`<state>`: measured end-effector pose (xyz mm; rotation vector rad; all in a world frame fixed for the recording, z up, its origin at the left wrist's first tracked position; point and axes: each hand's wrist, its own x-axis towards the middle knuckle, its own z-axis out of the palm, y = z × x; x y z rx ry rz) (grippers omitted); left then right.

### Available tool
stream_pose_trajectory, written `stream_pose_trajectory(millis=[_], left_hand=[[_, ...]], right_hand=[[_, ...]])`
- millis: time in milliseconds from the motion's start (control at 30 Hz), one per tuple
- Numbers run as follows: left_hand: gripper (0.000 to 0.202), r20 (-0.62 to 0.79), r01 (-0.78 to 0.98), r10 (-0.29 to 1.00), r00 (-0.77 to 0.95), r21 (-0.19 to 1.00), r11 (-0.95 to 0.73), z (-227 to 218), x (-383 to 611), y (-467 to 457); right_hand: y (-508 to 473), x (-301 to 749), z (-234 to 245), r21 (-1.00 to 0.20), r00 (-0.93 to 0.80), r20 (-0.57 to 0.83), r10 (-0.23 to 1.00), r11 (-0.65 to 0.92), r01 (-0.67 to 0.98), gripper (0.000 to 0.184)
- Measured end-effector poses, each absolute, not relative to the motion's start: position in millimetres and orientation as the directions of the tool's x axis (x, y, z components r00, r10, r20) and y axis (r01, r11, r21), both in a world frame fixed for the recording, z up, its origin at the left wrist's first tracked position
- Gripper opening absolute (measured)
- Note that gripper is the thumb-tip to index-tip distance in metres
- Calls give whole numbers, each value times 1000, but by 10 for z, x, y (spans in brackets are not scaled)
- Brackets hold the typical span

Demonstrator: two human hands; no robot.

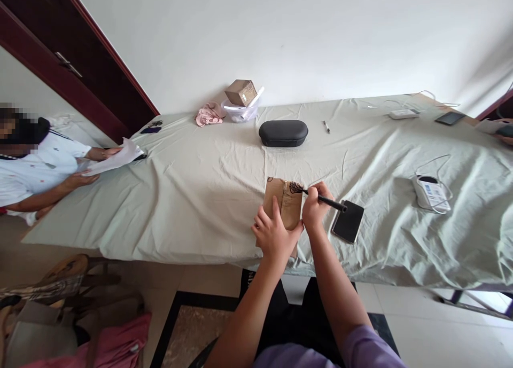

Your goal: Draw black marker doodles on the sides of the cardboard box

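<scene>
A brown piece of cardboard (275, 194), perhaps a small box, lies near the table's front edge with dark scribbled curls at its top right. My left hand (276, 233) holds it steady, index finger flat on top, thumb by the right edge and other fingers bent at the left side. In my right hand (315, 208) is a thick black marker (331, 202), gripped closed; its tip meets the scribble. Just right of that hand, a dark phone (348, 221) lies on the cloth.
A black hard case (283, 133) sits behind the cardboard, with a small pen (326, 126) to its right. Further back are a plastic tub (241, 113), a small box (241, 92) and pink cloth (210, 114). A white corded device (432, 194) lies right. A person (44, 165) holds papers at left.
</scene>
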<state>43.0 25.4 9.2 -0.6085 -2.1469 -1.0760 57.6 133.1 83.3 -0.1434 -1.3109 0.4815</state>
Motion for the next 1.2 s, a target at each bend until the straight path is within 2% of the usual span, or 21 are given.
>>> stream_pose_trajectory(millis=[100, 167, 267, 333, 433, 500, 567, 633, 700, 767, 867, 967, 1200], left_hand=[[99, 736, 654, 110, -668, 511, 558, 52, 427, 239], [100, 749, 662, 108, -654, 498, 560, 11, 424, 227], [100, 759, 668, 105, -643, 488, 562, -37, 423, 210], [100, 758, 667, 107, -643, 486, 565, -48, 425, 204], [98, 753, 665, 112, -649, 489, 565, -39, 430, 201], [98, 748, 663, 114, -654, 494, 562, -26, 432, 202], [98, 743, 661, 114, -660, 501, 559, -10, 433, 203], [98, 741, 666, 124, -660, 501, 553, 4, 433, 201], [97, 741, 673, 136, -658, 497, 548, 15, 433, 197], [96, 741, 677, 143, -656, 494, 545, 22, 433, 193], [96, 743, 676, 139, -655, 494, 546, 26, 435, 188], [98, 746, 675, 135, -652, 490, 551, 26, 432, 187], [98, 750, 675, 129, -648, 488, 554, 37, 416, 213]], right_hand=[[1503, 716, 762, -419, 260, 839, 478, 872, -252, 12], [1720, 877, 680, -511, 302, 771, 560, 828, -232, 23], [2123, 1179, 508, -630, 329, 710, 622, 770, -96, 31], [2354, 1372, 386, -691, 162, 688, 708, 707, -151, 34], [2547, 1570, 241, -783, -106, 577, 810, 512, -354, 56], [2587, 1615, 170, -801, -202, 540, 817, 425, -423, 58], [2599, 1595, 105, -797, -256, 566, 783, 442, -411, 58], [2613, 1537, 39, -784, -280, 617, 735, 548, -292, 61], [2626, 1470, -19, -722, -268, 676, 687, 689, -53, 54], [2622, 1412, -51, -580, -264, 732, 628, 778, 241, 40], [2565, 1345, -39, -373, -307, 735, 604, 739, 561, 31], [2500, 1279, 13, -303, -317, 693, 648, 660, 688, 30], [2524, 1152, 64, -298, -287, 682, 672, 614, 731, 29]])
